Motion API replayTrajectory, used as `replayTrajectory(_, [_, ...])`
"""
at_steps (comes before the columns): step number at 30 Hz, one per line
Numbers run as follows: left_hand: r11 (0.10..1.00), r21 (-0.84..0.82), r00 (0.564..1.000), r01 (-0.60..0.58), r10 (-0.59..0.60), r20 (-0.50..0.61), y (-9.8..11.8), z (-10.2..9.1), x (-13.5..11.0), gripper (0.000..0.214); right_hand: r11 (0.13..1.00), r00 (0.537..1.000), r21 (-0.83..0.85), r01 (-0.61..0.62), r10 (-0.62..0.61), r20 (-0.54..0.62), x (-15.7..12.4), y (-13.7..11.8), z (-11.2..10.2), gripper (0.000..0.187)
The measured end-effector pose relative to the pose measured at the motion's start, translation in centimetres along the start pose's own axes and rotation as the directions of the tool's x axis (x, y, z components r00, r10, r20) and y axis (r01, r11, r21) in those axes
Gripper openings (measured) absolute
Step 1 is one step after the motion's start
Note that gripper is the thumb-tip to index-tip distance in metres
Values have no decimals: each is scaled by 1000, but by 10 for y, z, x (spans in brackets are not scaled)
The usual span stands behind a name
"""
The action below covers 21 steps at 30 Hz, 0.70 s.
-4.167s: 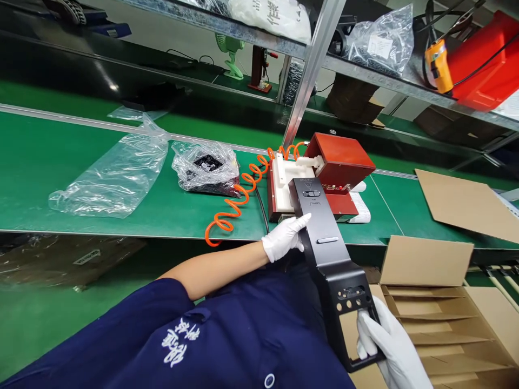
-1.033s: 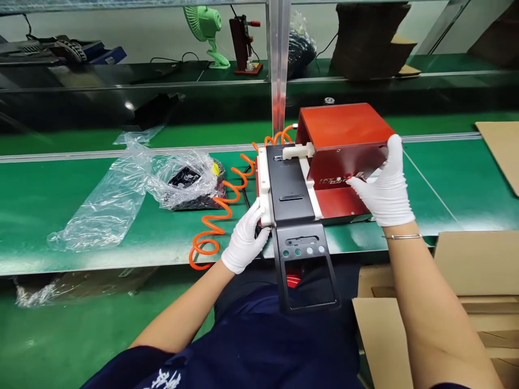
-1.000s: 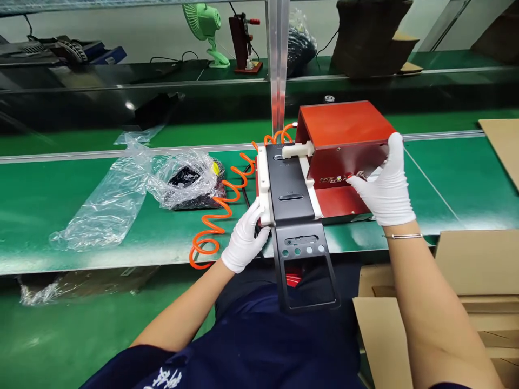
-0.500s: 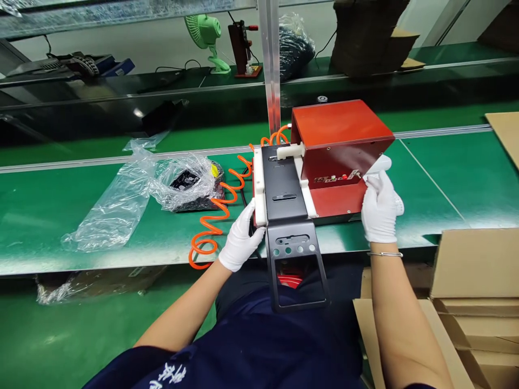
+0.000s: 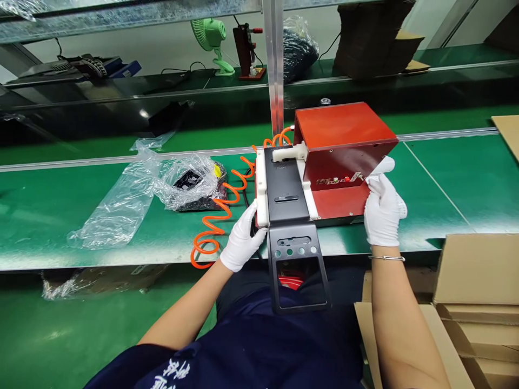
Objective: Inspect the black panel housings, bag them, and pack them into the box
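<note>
"Where's the black panel [image 5: 286, 186]?"

"In the white holder [image 5: 261, 186] at the left of the red machine [image 5: 344, 128]. Its framed end juts past the bench [image 5: 438, 216] edge, and a white peg [image 5: 288, 153] reaches over its far end."

"And the fingers?"

"Left hand [image 5: 242, 242]: thumb spread from the fingers, touching the holder's near corner. Right hand [image 5: 381, 215]: fingers bunched at a white strip [image 5: 381, 166] by the machine's right side. I can't tell whether they pinch it."

"What containers are there?"

"A carton [image 5: 482, 273], flaps up, with cardboard dividers [image 5: 470, 329] inside, low on the right. On the bench, left of the holder, a clear bag [image 5: 115, 208] lies flat, touching a clear wrapper [image 5: 186, 189] around something black with a yellow spot. Behind the post [image 5: 274, 75], another clear bag bulges with dark stuff I can't make out."

"Any writing?"

"White characters [image 5: 172, 373] on the navy shirt [image 5: 259, 346], cut off at the bottom. The machine's front has small markings beside a red button [image 5: 347, 179], too small to read. So is the label [image 5: 140, 269] on the plastic-covered box [image 5: 109, 278] below the bench."
</note>
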<state>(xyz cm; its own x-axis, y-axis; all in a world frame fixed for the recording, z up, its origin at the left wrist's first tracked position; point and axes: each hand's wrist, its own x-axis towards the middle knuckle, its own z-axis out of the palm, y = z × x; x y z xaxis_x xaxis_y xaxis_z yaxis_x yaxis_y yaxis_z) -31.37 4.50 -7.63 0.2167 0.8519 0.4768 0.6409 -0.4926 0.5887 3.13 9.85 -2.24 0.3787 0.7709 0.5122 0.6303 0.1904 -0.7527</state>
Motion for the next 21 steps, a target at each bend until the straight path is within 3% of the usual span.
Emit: replayTrajectory(21, [999, -43, 1000, -17, 17, 0, 2, -1, 1, 74, 982, 997, 171, -76, 78, -6, -2, 13, 7, 58])
